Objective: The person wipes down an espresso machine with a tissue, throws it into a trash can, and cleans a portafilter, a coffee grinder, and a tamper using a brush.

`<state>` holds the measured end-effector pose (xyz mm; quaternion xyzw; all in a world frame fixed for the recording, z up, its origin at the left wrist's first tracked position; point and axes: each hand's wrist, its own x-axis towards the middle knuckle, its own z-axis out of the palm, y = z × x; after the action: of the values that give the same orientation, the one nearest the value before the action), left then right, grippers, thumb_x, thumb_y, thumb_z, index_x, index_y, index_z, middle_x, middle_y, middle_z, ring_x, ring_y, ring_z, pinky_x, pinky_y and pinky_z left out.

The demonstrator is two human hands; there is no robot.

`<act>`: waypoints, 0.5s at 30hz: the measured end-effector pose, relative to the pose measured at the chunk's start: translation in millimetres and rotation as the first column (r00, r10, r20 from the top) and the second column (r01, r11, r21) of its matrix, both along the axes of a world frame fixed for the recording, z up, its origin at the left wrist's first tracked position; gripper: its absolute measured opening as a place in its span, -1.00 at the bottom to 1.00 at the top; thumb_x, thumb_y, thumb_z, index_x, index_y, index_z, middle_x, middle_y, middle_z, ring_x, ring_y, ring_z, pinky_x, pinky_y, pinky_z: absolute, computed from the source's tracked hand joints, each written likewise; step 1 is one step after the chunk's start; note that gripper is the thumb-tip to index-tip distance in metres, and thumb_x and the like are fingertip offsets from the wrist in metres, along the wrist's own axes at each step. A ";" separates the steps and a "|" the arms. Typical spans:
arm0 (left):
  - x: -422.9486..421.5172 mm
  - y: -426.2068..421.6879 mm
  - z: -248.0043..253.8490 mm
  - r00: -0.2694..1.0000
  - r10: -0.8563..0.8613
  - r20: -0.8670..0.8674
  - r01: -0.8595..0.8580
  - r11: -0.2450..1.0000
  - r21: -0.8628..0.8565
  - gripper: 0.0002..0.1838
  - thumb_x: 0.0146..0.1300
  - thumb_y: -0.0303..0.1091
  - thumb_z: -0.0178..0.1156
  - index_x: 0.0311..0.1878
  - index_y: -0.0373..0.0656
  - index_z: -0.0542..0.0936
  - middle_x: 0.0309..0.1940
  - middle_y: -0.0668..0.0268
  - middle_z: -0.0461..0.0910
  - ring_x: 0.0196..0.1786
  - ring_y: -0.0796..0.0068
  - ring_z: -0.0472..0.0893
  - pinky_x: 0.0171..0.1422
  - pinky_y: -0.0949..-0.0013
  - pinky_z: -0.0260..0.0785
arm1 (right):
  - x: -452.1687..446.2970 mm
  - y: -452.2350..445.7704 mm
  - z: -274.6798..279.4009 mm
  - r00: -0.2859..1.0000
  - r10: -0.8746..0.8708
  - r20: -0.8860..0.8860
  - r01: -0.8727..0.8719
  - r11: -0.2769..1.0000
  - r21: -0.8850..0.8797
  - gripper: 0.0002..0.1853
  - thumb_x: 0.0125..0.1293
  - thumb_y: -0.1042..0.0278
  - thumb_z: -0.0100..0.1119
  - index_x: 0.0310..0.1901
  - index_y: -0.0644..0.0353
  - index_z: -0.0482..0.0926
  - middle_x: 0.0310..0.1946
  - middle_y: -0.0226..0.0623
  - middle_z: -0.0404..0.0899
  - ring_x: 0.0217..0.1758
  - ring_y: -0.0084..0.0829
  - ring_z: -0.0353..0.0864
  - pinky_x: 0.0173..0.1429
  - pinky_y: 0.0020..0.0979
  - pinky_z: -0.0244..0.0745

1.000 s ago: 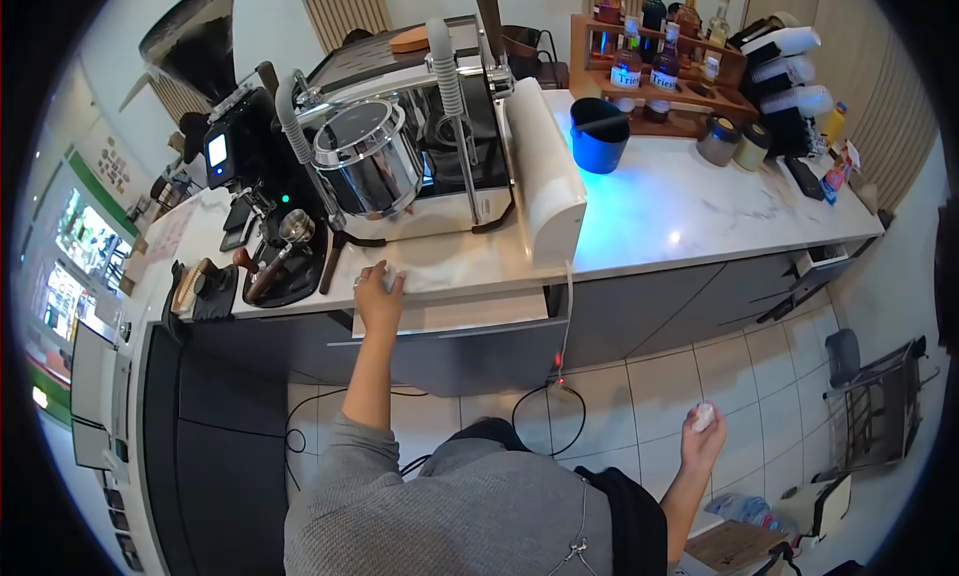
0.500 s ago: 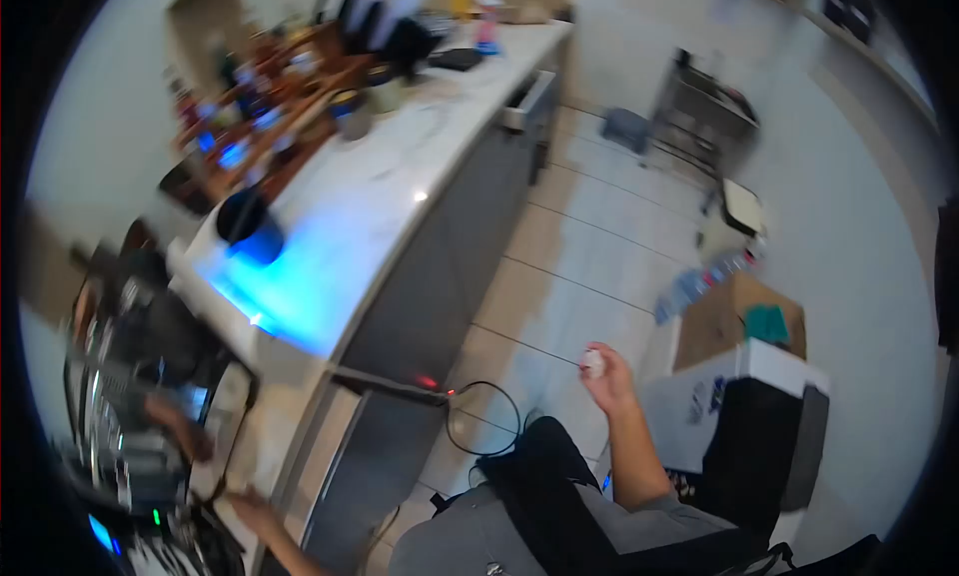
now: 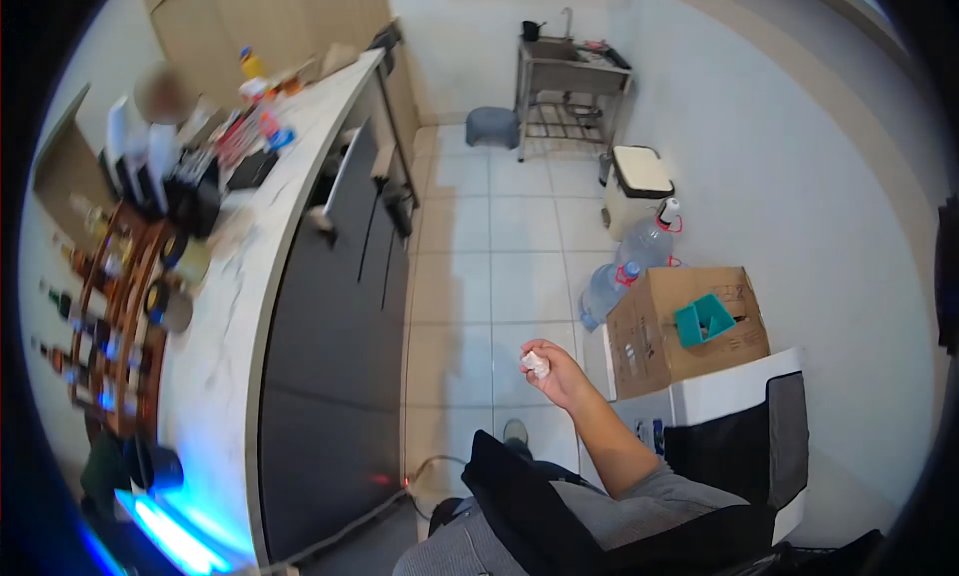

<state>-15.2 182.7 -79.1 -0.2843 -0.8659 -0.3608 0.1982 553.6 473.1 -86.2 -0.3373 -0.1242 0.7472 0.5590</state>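
Observation:
My right hand [image 3: 559,381] is held out over the tiled floor, fingers closed around a small crumpled white wad [image 3: 535,364] that looks like tissue. To the right of that hand stands a brown cardboard box [image 3: 639,351] with a teal plastic holder [image 3: 704,321] on it. My left hand is out of the picture.
A marble-topped counter [image 3: 235,266] with dark cabinets and a pulled-out drawer [image 3: 345,176] runs along the left, with bottles in a wooden rack [image 3: 125,316]. Ahead are large water bottles [image 3: 604,291], a bin [image 3: 639,181], a grey stool [image 3: 492,126] and a metal sink [image 3: 574,71].
My view has turned from the counter to face along the aisle. My left hand, earlier by the counter's near end, has left the picture; my right hand still holds the white wad.

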 end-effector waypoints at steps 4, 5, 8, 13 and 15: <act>105.4 137.0 -36.9 0.968 -0.247 -0.050 0.252 0.954 0.164 -0.79 0.23 -0.41 0.05 -0.13 -0.33 0.44 -0.28 0.07 0.46 -0.23 0.21 0.46 -0.05 0.27 0.32 | 59.1 48.4 25.3 0.992 -0.078 0.098 0.079 0.997 -0.008 -0.82 0.19 0.40 -0.03 -0.18 0.20 0.45 -0.35 -0.35 0.47 -0.32 -0.49 0.47 -0.29 -0.54 0.38; 135.4 161.8 -34.9 0.950 -0.304 -0.066 0.311 0.931 0.190 -0.79 0.24 -0.41 0.04 -0.11 -0.31 0.44 -0.28 0.09 0.45 -0.23 0.23 0.46 -0.04 0.29 0.33 | 65.4 54.3 33.1 0.987 -0.120 0.108 0.122 0.993 -0.007 -0.82 0.17 0.42 -0.01 -0.18 0.20 0.45 -0.35 -0.37 0.47 -0.31 -0.52 0.46 -0.28 -0.55 0.36; 278.0 285.4 -1.0 0.605 -0.776 0.177 0.710 0.627 0.320 -0.90 0.26 -0.44 -0.01 -0.25 -0.28 0.43 -0.36 0.22 0.40 -0.28 0.34 0.41 -0.10 0.34 0.31 | 68.0 79.4 46.2 0.966 -0.055 0.253 0.026 0.993 0.115 -0.81 0.14 0.47 0.04 -0.17 0.19 0.45 -0.35 -0.42 0.46 -0.32 -0.59 0.42 -0.27 -0.59 0.31; 470.0 438.4 47.5 -0.379 -0.919 0.105 0.924 -0.370 0.097 -0.89 -0.06 -0.53 0.19 -0.44 -0.19 0.46 -0.48 0.17 0.43 -0.38 0.12 0.45 -0.30 0.22 0.28 | 94.5 110.9 67.6 0.953 0.228 0.201 -0.240 0.970 0.039 -0.81 0.21 0.32 0.11 -0.17 0.14 0.43 -0.37 -0.49 0.44 -0.34 -0.66 0.38 -0.27 -0.63 0.27; 528.8 480.8 51.4 -0.565 -0.824 0.036 0.822 -0.560 0.103 -0.86 -0.09 -0.50 0.24 -0.43 -0.17 0.48 -0.47 0.21 0.45 -0.38 0.16 0.46 -0.31 0.23 0.29 | 124.3 131.5 60.6 0.971 0.209 0.115 -0.217 0.974 0.061 -0.83 0.26 0.24 0.08 -0.20 0.11 0.43 -0.37 -0.49 0.43 -0.32 -0.65 0.40 -0.23 -0.62 0.30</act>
<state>513.6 663.5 -27.7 -0.8761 -0.1604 -0.3655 -0.2706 677.9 604.6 -25.6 -0.3412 -0.2169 0.7786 0.4800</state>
